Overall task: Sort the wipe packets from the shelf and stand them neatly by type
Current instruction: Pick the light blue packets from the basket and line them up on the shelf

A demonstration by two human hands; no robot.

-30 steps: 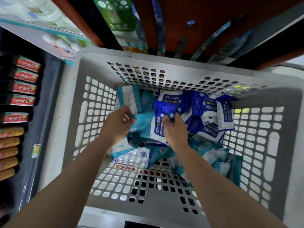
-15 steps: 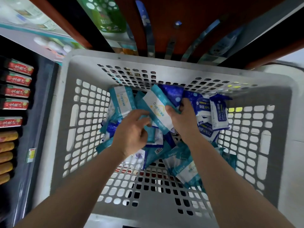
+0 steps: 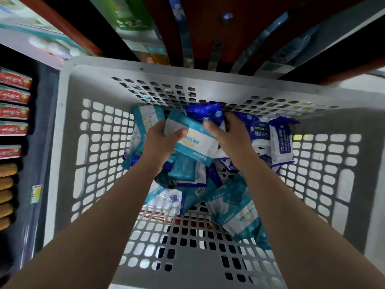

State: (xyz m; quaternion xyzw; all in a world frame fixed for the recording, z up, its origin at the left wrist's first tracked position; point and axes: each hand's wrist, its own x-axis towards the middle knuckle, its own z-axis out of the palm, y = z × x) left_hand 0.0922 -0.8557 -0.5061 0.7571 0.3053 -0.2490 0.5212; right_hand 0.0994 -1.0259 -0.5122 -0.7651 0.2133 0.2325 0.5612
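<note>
Inside a grey perforated basket (image 3: 68, 155) lie several wipe packets, some teal and white, some dark blue and white. Both hands hold one teal-and-white packet (image 3: 195, 142) above the heap. My left hand (image 3: 160, 144) grips its left end with the thumb on top. My right hand (image 3: 231, 136) grips its right end, and its fingers also reach onto a dark blue packet (image 3: 206, 112) behind. Blue 75% alcohol packets (image 3: 281, 142) stand at the right of the basket. More teal packets (image 3: 237, 213) lie near the front right.
A shelf at the left carries red-labelled boxes (image 3: 14, 111) and yellow tubes (image 3: 6, 192). Red-brown shelf boards (image 3: 208, 28) with bottles and packs rise beyond the basket's far rim. The basket's near floor (image 3: 187, 257) is bare.
The teal packet has come up out of the heap and both hands now hold it by its ends. My left hand rose from the pile to the packet's left end.
</note>
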